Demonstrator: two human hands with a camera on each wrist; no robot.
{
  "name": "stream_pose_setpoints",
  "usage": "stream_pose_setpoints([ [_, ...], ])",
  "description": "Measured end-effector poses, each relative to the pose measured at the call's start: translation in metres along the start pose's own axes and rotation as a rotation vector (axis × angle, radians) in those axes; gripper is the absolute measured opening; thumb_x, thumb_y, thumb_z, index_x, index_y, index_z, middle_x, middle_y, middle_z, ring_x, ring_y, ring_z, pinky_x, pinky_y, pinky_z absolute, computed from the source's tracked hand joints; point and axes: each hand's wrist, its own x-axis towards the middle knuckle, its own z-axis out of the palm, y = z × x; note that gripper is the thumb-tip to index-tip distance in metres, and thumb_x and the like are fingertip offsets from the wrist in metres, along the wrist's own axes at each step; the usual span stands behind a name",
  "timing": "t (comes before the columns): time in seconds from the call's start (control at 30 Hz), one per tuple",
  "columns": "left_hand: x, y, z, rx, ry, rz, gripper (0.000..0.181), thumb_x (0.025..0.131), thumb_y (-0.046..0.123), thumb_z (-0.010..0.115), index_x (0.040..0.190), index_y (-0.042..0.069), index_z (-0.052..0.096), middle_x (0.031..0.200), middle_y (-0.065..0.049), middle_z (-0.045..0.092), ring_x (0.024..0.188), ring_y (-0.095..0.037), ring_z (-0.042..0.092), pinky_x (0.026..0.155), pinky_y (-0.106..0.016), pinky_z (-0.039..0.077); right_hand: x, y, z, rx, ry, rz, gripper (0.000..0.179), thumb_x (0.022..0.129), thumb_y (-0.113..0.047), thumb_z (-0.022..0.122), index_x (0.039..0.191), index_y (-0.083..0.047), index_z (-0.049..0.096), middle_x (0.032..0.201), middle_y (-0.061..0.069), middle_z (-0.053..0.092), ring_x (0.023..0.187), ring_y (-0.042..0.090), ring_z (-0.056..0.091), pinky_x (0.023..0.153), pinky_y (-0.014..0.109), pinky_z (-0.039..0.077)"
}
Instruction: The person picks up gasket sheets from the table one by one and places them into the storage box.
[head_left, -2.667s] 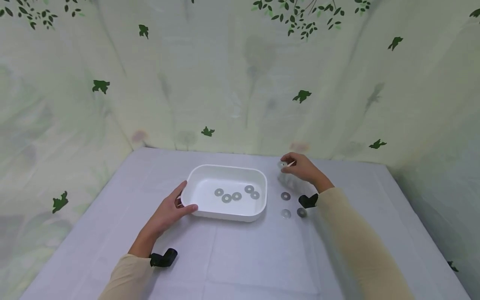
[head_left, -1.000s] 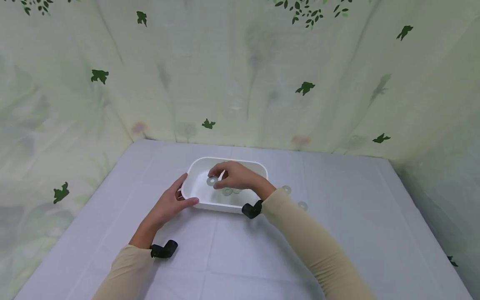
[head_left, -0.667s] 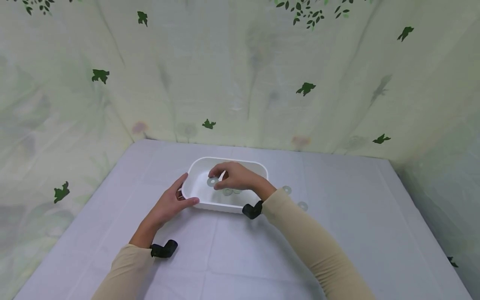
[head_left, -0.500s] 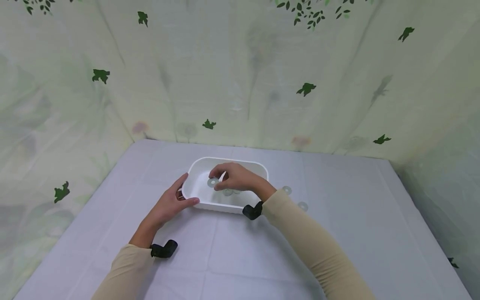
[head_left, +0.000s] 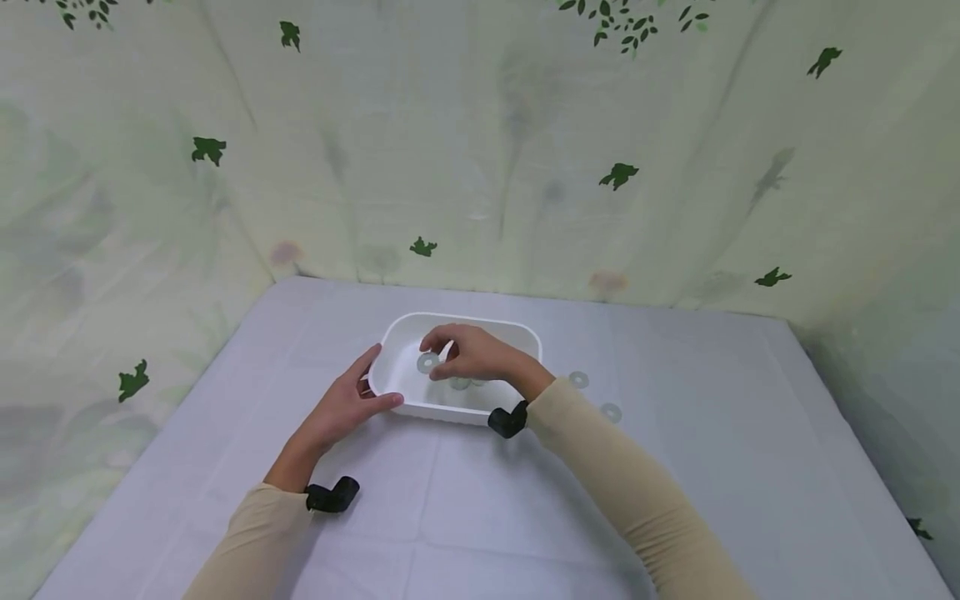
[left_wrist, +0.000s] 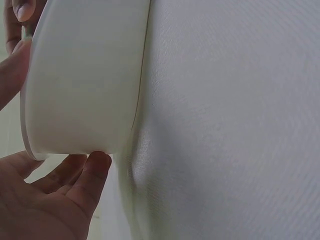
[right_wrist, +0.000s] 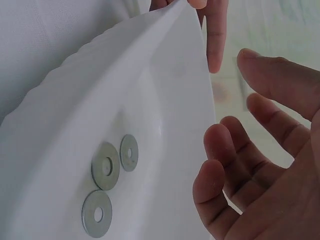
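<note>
- Right hand (head_left: 472,353) hovers over the white rectangular tray (head_left: 442,412), fingers loosely bent and the thumb standing well apart from them!
- Left hand (head_left: 341,410) grips the tray at its left end, thumb on the near rim, fingertips against the end wall.
- Behind everything, a pale fabric backdrop (head_left: 465,192) carries leafy sprigs and dark green shapes.
- Down to the table (head_left: 712,467), covered in white cloth.
- On it sits the tray, upright, toward the far edge.
- One black wrist camera (head_left: 333,495) per arm, right by the beige sleeves (head_left: 615,475).
- Smallest now: three flat metal washers (right_wrist: 106,166) show on the tray floor from the right wrist, two touching, the third just beside.
- And two loose washers (head_left: 578,380) lie on the cloth, right of the tray, apart!
</note>
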Motion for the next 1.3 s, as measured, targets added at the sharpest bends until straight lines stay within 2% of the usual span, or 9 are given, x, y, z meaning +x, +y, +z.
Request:
stream_pose_setpoints([
  [0.13,-0.001,-0.001,-0.001,0.005,0.005,-0.004,0.100,0.089,0.034,0.074,0.161,0.015,0.007,0.163,-0.020,0.025,0.138,-0.040,0.048,0.102,-0.044,0.049,-0.003,-0.001,-0.006,-0.030,0.026,-0.005,0.048,0.091,-0.018,0.071,0.136,-0.014,0.056,0.131,0.013,0.060,0.105,0.022,0.065,0.091,0.029,0.052],
  [0.23,0.000,-0.002,0.000,0.004,0.011,-0.014,0.100,0.089,0.034,0.074,0.161,0.016,0.008,0.164,-0.019,0.024,0.139,-0.040,0.046,0.106,-0.048,0.047,-0.017,-0.001,-0.017,-0.073,0.057,-0.014,0.042,0.093,-0.019,0.069,0.133,-0.014,0.059,0.130,0.010,0.061,0.104,0.020,0.063,0.093,0.030,0.052],
  [0.33,0.001,-0.004,0.004,0.006,0.009,-0.024,0.100,0.089,0.034,0.075,0.161,0.016,0.008,0.164,-0.019,0.024,0.139,-0.040,0.046,0.107,-0.049,0.046,-0.043,0.001,-0.030,-0.114,0.081,-0.026,0.035,0.094,-0.018,0.068,0.128,-0.012,0.061,0.126,0.007,0.062,0.101,0.019,0.064,0.091,0.031,0.053],
  [0.53,0.005,-0.003,0.012,-0.006,0.002,-0.013,0.101,0.088,0.034,0.076,0.161,0.016,0.010,0.162,-0.020,0.028,0.137,-0.039,0.049,0.104,-0.044,0.047,-0.111,0.016,-0.055,-0.159,0.129,-0.005,0.026,0.094,-0.016,0.067,0.120,-0.013,0.063,0.120,0.003,0.063,0.097,0.016,0.061,0.079,0.029,0.052],
  [0.7,0.008,0.000,0.009,0.000,0.000,-0.001,0.100,0.088,0.033,0.075,0.161,0.017,0.009,0.160,-0.021,0.031,0.137,-0.039,0.050,0.103,-0.044,0.047,-0.149,0.038,-0.066,-0.184,0.176,0.025,0.025,0.093,-0.012,0.067,0.118,-0.012,0.063,0.116,0.004,0.063,0.095,0.016,0.060,0.075,0.027,0.052],
  [0.97,0.005,-0.002,-0.001,0.025,0.003,-0.019,0.101,0.089,0.034,0.074,0.161,0.016,0.007,0.165,-0.018,0.023,0.142,-0.040,0.043,0.108,-0.048,0.045,-0.166,0.086,-0.068,-0.255,0.174,0.123,0.022,0.094,-0.005,0.063,0.116,-0.005,0.065,0.111,0.012,0.066,0.094,0.018,0.062,0.079,0.030,0.052],
  [1.13,0.001,-0.004,-0.004,0.019,0.015,-0.011,0.101,0.089,0.033,0.075,0.161,0.015,0.007,0.165,-0.018,0.020,0.142,-0.041,0.042,0.107,-0.047,0.045,-0.171,0.100,-0.068,-0.248,0.150,0.214,0.023,0.091,-0.007,0.064,0.114,-0.003,0.066,0.108,0.011,0.067,0.090,0.019,0.061,0.077,0.032,0.050],
  [1.3,0.000,-0.006,-0.006,0.022,0.018,-0.005,0.103,0.088,0.036,0.075,0.161,0.015,0.007,0.165,-0.018,0.020,0.142,-0.040,0.043,0.106,-0.046,0.045,-0.178,0.112,-0.062,-0.318,0.106,0.295,0.025,0.089,-0.009,0.069,0.114,-0.006,0.068,0.106,0.007,0.066,0.087,0.016,0.057,0.076,0.029,0.048],
])
